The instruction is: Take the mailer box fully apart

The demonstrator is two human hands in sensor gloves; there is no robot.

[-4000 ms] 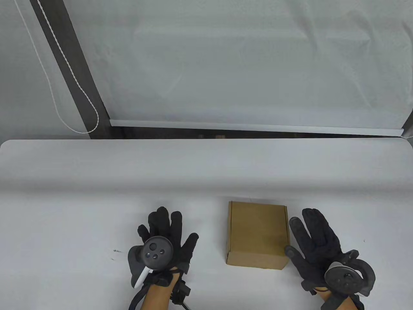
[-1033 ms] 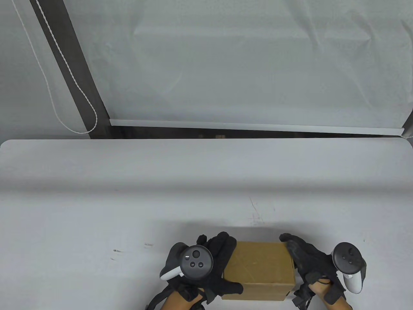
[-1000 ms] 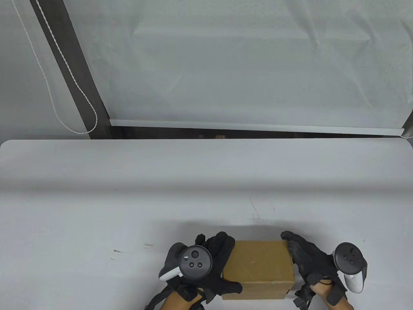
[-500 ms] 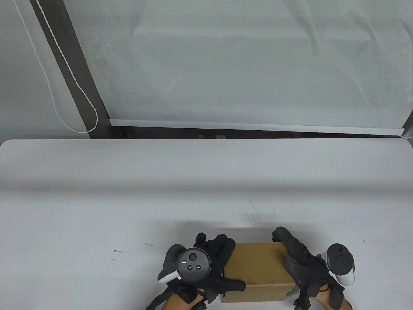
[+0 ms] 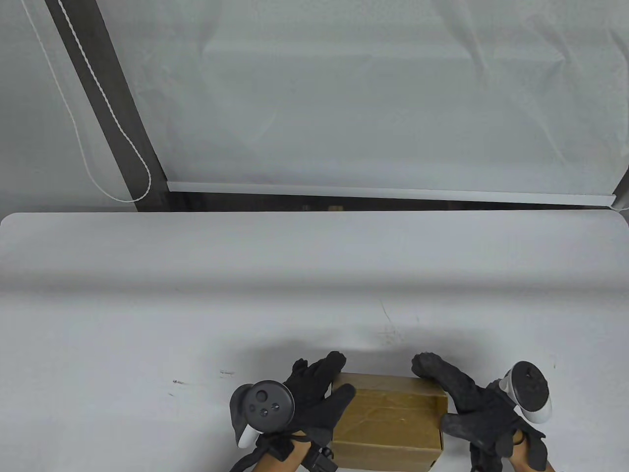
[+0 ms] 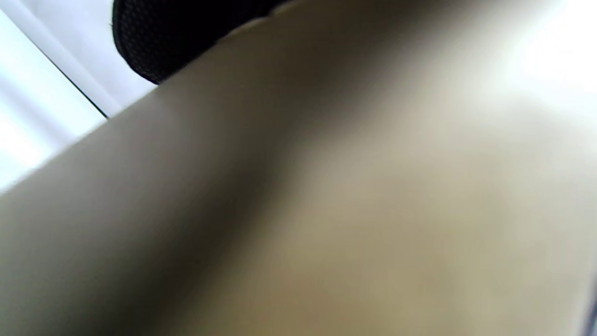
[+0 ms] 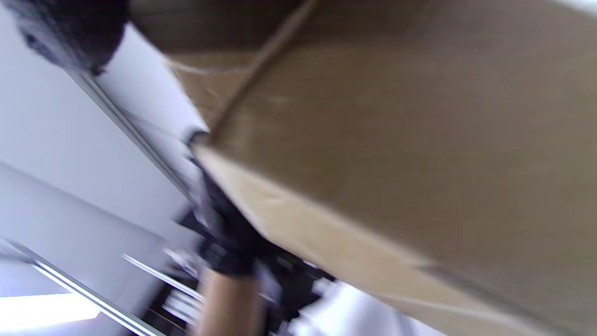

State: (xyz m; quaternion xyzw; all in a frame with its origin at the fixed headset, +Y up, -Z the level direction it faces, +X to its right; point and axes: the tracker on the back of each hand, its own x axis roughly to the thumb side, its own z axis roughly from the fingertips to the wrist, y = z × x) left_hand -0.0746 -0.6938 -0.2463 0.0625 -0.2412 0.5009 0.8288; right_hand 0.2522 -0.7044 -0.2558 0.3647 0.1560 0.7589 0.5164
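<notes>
Tilted since half a second ago, the closed mailer box (image 5: 390, 418) is gripped at the table's (image 5: 147, 305) near edge between left hand (image 5: 314, 398) and right hand (image 5: 467, 398), no flap seen opened, so disassembly is judged barely begun.

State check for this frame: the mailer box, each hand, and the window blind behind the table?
mailer box: closed, assembled, held between both hands.
left hand: grips the box's left end, thumb lying on its top.
right hand: holds the box's right end, fingertips at its far corner.
window blind: lowered.
</notes>
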